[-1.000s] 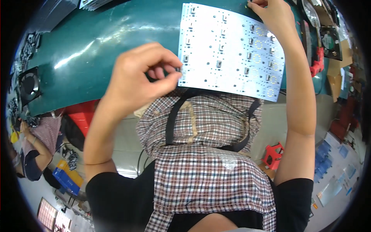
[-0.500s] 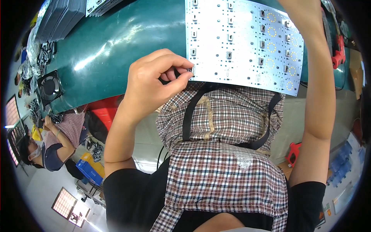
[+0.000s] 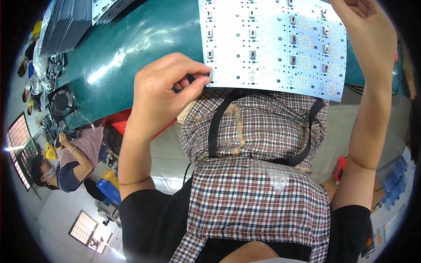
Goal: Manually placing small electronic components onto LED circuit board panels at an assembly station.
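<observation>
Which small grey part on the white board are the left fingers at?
The grey part at the white board's lower-left corner, lowest in the leftmost column; the left hand pinches there, while the others stand untouched.

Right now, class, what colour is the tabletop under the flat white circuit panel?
Dark green tabletop, seen in the head view.

White circuit panel (image 3: 272,44): upper portion cut off by top edge of picture. Right hand (image 3: 366,33): fingertips cut off above, grip on panel not visible. Left hand (image 3: 164,90): thumb and forefinger pinch small dark part at panel's lower left corner, part too small to identify. Stacked grey panels (image 3: 66,22) far left of left hand: partly cut by rim, detail blurred.
</observation>
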`<action>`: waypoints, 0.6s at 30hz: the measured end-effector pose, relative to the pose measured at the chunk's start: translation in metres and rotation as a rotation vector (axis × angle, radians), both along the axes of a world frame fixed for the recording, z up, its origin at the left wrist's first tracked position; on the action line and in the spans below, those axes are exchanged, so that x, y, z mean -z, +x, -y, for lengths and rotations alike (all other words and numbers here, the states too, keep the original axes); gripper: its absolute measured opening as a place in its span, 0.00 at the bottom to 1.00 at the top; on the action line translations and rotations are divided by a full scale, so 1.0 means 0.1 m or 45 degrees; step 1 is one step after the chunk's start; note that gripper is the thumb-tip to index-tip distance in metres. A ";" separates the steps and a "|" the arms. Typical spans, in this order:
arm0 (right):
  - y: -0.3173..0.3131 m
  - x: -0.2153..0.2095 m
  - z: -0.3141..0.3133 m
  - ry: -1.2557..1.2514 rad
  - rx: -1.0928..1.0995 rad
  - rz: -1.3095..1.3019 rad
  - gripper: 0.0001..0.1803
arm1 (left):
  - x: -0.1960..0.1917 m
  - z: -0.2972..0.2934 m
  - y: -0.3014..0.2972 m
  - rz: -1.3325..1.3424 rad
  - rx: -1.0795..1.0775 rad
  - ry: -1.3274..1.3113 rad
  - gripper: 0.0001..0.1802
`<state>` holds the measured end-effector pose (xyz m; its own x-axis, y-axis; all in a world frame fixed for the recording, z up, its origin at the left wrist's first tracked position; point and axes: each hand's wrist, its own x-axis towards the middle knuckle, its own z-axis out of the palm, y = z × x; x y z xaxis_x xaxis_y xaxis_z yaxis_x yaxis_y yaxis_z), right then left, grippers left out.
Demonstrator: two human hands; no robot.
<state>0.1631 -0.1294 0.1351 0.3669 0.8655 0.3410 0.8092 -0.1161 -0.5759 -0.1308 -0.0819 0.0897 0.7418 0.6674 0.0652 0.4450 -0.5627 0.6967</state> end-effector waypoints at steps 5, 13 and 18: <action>-0.02 -0.03 0.14 -0.013 -0.054 0.145 0.08 | -0.07 0.01 0.03 -0.081 0.024 0.069 0.09; -0.02 -0.04 0.27 -0.024 -0.049 0.131 0.07 | -0.14 -0.01 0.05 -0.144 0.040 0.037 0.09; 0.01 -0.04 0.33 -0.043 -0.038 0.120 0.08 | -0.20 0.02 0.09 -0.234 0.026 0.101 0.08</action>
<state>0.1638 -0.1624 0.1387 0.3081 0.8872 0.3436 0.8631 -0.1087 -0.4932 -0.1220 -0.0838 0.1095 0.7592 0.6505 -0.0207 0.5485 -0.6225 0.5582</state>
